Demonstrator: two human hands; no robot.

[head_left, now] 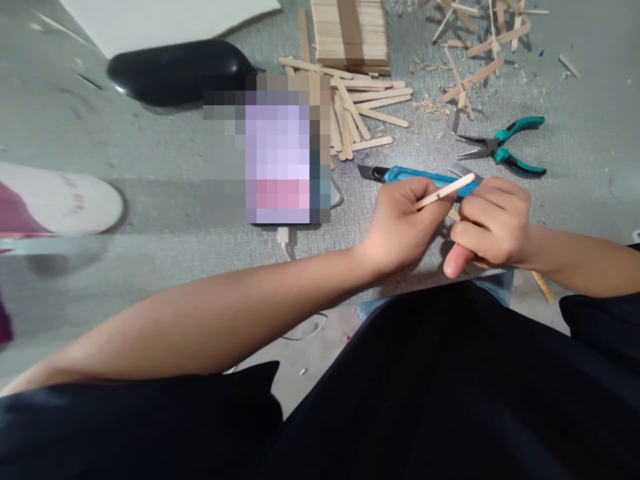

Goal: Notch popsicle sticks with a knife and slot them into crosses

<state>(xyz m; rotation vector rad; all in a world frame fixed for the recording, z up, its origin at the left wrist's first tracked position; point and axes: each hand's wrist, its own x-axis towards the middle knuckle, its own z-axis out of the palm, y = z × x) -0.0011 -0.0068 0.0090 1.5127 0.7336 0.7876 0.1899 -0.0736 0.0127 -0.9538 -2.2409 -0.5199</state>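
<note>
Left hand (407,217): pinching a wooden stick (457,185)
Right hand (495,220): fingers curled, hold unclear
Blue cutter (415,176): partly behind left hand

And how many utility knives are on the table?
1: the blue utility knife lies just beyond the left hand, which holds a wooden stick and partly covers it. Others may be hidden.

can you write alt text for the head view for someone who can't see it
A person's left hand grips a thin wooden stick, with the right hand curled close beside it, above a grey table. Beyond the hands lie a blue utility knife with its blade out, green-handled pliers, loose wooden sticks and a stacked bundle of sticks.
</note>
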